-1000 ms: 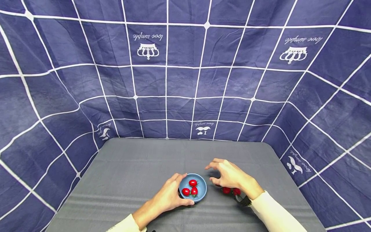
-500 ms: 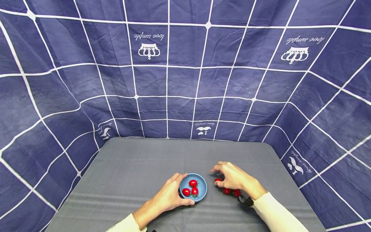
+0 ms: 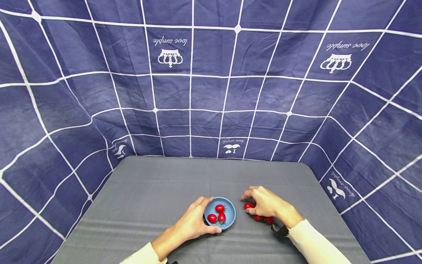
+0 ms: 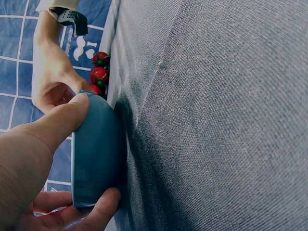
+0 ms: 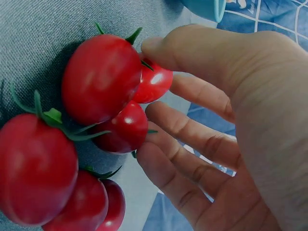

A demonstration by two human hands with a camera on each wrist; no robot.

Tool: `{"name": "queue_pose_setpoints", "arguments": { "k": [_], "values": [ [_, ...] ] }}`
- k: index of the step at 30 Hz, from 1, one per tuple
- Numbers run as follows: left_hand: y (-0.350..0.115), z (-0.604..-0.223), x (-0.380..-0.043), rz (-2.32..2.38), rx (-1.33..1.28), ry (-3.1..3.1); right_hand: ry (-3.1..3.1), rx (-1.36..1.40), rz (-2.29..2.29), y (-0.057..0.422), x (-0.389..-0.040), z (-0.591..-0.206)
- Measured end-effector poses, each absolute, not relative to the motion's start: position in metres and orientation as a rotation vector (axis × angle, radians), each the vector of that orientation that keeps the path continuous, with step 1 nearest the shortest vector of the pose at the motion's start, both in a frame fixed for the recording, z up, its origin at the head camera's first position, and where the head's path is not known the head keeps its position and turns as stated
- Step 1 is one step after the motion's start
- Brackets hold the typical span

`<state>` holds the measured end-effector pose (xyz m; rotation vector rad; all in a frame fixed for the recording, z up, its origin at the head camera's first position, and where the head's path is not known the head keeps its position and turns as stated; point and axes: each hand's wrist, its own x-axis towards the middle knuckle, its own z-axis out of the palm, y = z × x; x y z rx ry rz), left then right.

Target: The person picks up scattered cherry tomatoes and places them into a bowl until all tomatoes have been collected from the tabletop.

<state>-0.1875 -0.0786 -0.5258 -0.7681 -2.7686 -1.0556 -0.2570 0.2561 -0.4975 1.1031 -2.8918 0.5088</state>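
Observation:
My left hand (image 3: pixel 192 222) grips a small blue bowl (image 3: pixel 229 212) by its side, thumb at the near rim and fingers round the far side. Inside lie 3 red cherry tomatoes (image 3: pixel 219 208) with green stems. To the bowl's right, my right hand (image 3: pixel 263 201) reaches over several more cherry tomatoes (image 3: pixel 258 217) on the cloth. In the right wrist view its thumb (image 5: pixel 175 48) overlaps the edge of one small tomato (image 5: pixel 156 84), and the loosely spread fingers lie just beyond. A larger tomato (image 5: pixel 101 79) sits next to it.
Grey cloth (image 3: pixel 158 183) covers the table. Blue grid-patterned curtains (image 3: pixel 211 91) hang behind and at both sides. A dark wrist strap (image 3: pixel 280 230) shows at the right cuff.
My right hand has moved right, away from the bowl's side, and come down round the leftmost loose tomato, thumb and fingers closer together. My left hand and the bowl stay put.

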Motion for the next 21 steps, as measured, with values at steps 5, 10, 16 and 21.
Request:
{"name": "queue_pose_setpoints", "arguments": {
  "k": [5,10,16,21],
  "values": [
    [-0.0783,-0.5257,-0.1874,-1.054,-0.77,-2.768,-2.874,1.122,0.487,0.2559,-0.2575,-0.4989],
    [-0.0779,-0.526,-0.1872,-1.07,-0.769,-2.765,-2.85,1.159,0.494,0.255,-0.2572,-0.5005],
    [-0.0774,-0.5258,-0.1871,-1.069,-0.772,-2.762,-2.852,1.173,0.516,0.2548,-0.2583,-0.5015],
    [-0.077,-0.5247,-0.1867,-1.058,-0.766,-2.764,-2.853,1.179,0.526,0.2546,-0.2599,-0.5021]
  ]
}}
